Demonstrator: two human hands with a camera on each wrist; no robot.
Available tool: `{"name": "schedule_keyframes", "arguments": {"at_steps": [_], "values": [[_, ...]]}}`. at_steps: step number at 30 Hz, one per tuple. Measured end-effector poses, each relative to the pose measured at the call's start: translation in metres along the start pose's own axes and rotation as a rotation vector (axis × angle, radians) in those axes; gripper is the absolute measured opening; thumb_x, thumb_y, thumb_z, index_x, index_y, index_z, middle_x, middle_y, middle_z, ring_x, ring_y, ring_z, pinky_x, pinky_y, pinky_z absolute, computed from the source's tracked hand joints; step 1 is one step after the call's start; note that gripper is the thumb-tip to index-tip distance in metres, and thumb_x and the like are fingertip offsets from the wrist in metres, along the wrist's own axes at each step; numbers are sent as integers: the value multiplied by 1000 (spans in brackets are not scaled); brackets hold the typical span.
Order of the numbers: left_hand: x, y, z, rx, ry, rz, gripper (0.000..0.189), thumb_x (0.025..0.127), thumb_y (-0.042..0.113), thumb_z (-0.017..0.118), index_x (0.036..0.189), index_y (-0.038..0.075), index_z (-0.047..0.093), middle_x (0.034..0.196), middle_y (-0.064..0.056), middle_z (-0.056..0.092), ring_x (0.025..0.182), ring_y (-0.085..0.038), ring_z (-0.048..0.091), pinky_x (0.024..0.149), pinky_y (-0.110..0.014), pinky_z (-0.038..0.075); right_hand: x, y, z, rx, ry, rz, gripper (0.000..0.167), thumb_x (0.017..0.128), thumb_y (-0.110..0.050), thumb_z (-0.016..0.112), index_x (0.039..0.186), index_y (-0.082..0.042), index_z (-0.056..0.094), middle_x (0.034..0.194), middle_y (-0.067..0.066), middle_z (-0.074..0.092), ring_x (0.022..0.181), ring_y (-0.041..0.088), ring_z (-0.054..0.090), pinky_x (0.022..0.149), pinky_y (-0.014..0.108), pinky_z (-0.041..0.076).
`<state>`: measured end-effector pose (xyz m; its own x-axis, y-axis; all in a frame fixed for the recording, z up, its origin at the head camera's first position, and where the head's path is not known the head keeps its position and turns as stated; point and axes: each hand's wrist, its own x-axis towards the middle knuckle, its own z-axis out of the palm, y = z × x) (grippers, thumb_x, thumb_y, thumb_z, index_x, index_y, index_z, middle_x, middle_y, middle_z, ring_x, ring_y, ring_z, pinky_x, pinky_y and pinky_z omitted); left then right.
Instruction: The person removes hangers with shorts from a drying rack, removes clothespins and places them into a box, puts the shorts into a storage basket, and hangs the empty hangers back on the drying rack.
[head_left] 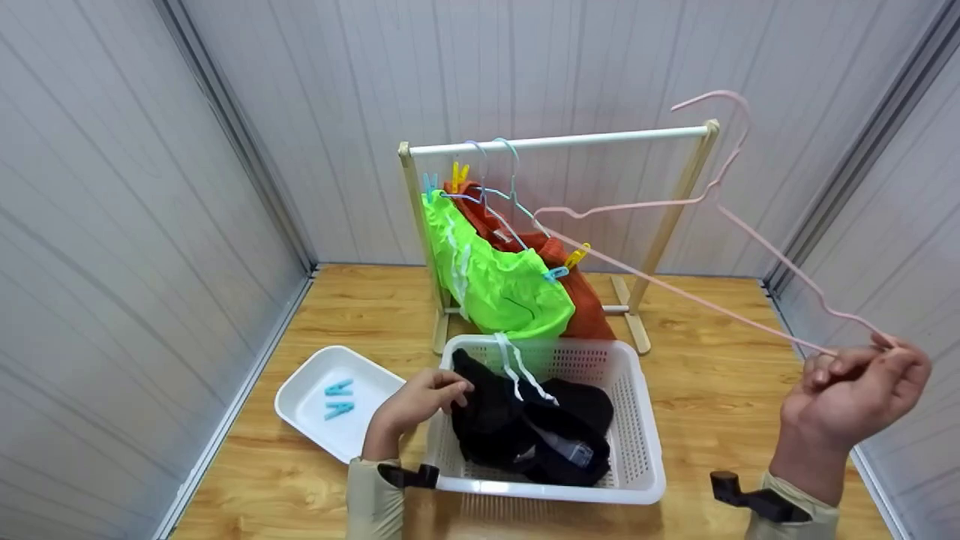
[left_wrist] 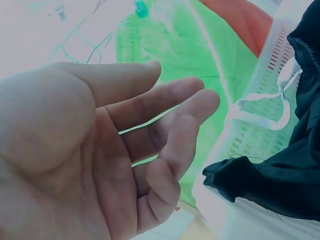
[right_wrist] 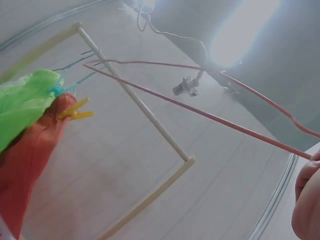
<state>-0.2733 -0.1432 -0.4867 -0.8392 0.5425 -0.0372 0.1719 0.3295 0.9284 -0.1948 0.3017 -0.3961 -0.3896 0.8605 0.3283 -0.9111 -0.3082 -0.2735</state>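
Observation:
My right hand [head_left: 855, 386] grips one lower corner of a pink clothes hanger [head_left: 645, 279], which is raised with its hook up at the right. In the right wrist view the same hanger [right_wrist: 210, 116] stretches across, and only part of the hand shows at the edge. My left hand [head_left: 424, 401] is over the left rim of a white basket [head_left: 649, 420], beside black clothing [head_left: 487, 412] with white drawstrings. The left wrist view shows this hand [left_wrist: 135, 135] with loosely bent fingers and nothing in them; the black cloth [left_wrist: 270, 185] is apart from it.
A wooden rack [head_left: 570, 141] stands behind the basket. On its left hang bright green shorts [head_left: 502, 289] and an orange-red garment [head_left: 589, 300], clipped with blue and yellow pegs. At left, a white tray [head_left: 296, 401] holds blue clothespins [head_left: 339, 409]. Walls [head_left: 112, 225] close in both sides.

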Motion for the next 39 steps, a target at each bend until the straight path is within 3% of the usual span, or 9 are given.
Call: {"name": "schedule_keyframes", "arguments": {"at_steps": [2,5,10,13,16,18,25,32,39], "values": [[-4,6,-2,-21,10,11,24,100,5,49,107,-13,65,90,-28,65,72,-19,56,75,-49,49,5,3,3,-33,7,-37,30,103,-13,40,94,14,49,51,13,30,34,18,26,34,24,21],[-6,2,-3,-53,12,24,24,100,2,49,107,-16,63,90,-31,63,76,-29,58,73,-42,51,13,9,4,-73,23,-76,29,103,-12,41,94,14,50,51,14,31,34,19,27,33,23,22],[-2,-26,-3,-125,6,26,24,101,1,47,106,-17,62,90,-34,62,82,-42,58,69,-33,51,22,27,2,-166,23,-162,28,103,-7,41,94,15,54,51,15,37,33,19,33,33,23,28],[0,-39,-3,-138,10,24,26,101,4,48,106,-18,62,88,-31,63,83,-39,59,67,-31,50,24,39,1,-244,22,-200,27,103,-5,41,95,15,57,51,16,42,35,20,38,35,23,34],[0,-44,-4,-136,15,17,28,101,6,49,107,-18,61,88,-29,64,83,-36,60,67,-30,50,25,52,2,-285,26,-198,25,102,-1,41,96,14,60,53,17,46,38,21,43,38,24,38],[0,-44,-4,-132,20,13,28,101,6,48,108,-18,61,90,-29,64,83,-35,60,67,-32,50,24,60,3,-317,11,-203,25,102,-1,41,97,13,61,54,17,48,39,21,45,39,24,40],[-11,-18,-6,-129,11,6,25,101,0,45,107,-16,63,94,-39,60,91,-50,57,71,-38,51,16,84,-4,-426,-78,-218,26,102,0,39,103,12,63,58,17,52,43,20,49,43,24,44],[-3,-49,-5,-150,25,13,28,102,5,46,108,-18,62,91,-33,62,83,-40,59,67,-30,49,1,98,-22,-578,-183,-255,29,102,3,35,109,11,63,61,15,55,48,16,53,49,22,48],[-5,-55,-6,-161,33,9,34,103,13,48,112,-16,61,88,-20,67,80,-33,60,66,-26,47,-15,101,-39,-621,-248,-261,29,101,3,36,110,14,62,65,21,60,51,17,59,50,23,50]]}}
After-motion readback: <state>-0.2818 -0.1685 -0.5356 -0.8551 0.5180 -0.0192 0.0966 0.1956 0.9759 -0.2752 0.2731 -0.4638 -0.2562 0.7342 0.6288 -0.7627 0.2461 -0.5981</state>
